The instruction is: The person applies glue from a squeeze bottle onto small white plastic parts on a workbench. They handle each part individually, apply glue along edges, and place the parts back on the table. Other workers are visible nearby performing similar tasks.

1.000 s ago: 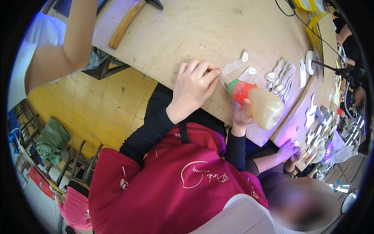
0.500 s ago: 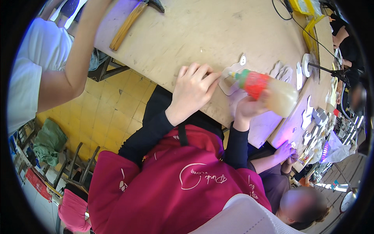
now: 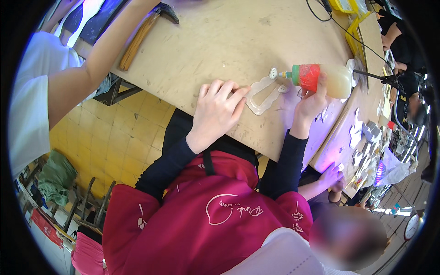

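Note:
My left hand [image 3: 215,110] lies flat on the wooden table [image 3: 220,41], its fingertips pressing the near edge of a translucent, wavy-edged mould piece [image 3: 262,98]. My right hand [image 3: 312,100] grips a soft squeeze bottle [image 3: 326,78] of pale yellowish liquid with a red collar and a green nozzle. The bottle is tipped sideways, and its nozzle points left, just above the far end of the mould. Two small white pieces [image 3: 274,72] lie beside the nozzle. I wear a red apron over black sleeves.
A wooden-handled hammer [image 3: 142,32] lies at the far left of the table, under another person's bare arm [image 3: 87,68]. Yellow trays [image 3: 355,27] and cables sit at the far right. A seated co-worker's hand [image 3: 332,176] rests by several white pieces [image 3: 362,133] under purple light.
My right hand has carried the bottle farther from the table edge and turned its nozzle left over the mould. My left hand has stayed on the mould.

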{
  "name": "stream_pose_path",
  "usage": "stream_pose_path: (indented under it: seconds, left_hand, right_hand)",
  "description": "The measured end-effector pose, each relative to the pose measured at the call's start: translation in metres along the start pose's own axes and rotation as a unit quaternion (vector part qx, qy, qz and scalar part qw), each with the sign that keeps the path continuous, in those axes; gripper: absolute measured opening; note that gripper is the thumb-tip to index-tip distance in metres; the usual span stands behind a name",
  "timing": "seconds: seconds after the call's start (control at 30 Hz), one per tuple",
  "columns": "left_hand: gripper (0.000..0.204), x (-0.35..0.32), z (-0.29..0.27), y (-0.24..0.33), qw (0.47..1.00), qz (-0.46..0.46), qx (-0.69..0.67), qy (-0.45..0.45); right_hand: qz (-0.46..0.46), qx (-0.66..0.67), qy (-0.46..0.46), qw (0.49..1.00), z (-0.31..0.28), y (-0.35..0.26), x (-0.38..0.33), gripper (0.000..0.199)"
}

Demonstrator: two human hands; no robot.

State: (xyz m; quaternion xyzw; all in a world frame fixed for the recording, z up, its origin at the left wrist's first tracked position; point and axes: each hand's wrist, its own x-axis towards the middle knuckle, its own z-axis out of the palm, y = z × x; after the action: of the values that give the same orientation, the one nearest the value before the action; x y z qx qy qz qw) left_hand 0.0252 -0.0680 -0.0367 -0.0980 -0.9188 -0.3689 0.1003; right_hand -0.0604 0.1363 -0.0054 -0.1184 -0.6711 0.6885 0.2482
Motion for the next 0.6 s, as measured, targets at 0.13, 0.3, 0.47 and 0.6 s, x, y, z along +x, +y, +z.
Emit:
stream_pose_path:
  seconds: [0.13, 0.3, 0.47, 0.6]
  left_hand:
    - [0.024, 0.007, -0.005, -0.001, 0.997, -0.035, -0.064, -0.021]
    - [0.024, 0.033, -0.006, -0.005, 0.997, 0.021, -0.078, -0.020]
    - [0.018, 0.060, 0.014, 0.001, 0.994, 0.084, -0.060, -0.042]
    - [0.021, 0.063, 0.023, 0.000, 0.995, 0.087, -0.035, -0.043]
  right_hand:
    - [-0.020, -0.019, -0.040, 0.999, 0.006, 0.001, 0.011, 0.020]
    - [-0.027, -0.079, -0.074, 0.994, 0.010, 0.008, 0.019, 0.019]
    - [-0.086, -0.086, -0.086, 0.989, 0.010, 0.017, 0.023, 0.018]
    - [-0.118, -0.134, -0.098, 0.979, 0.009, 0.018, 0.024, 0.019]
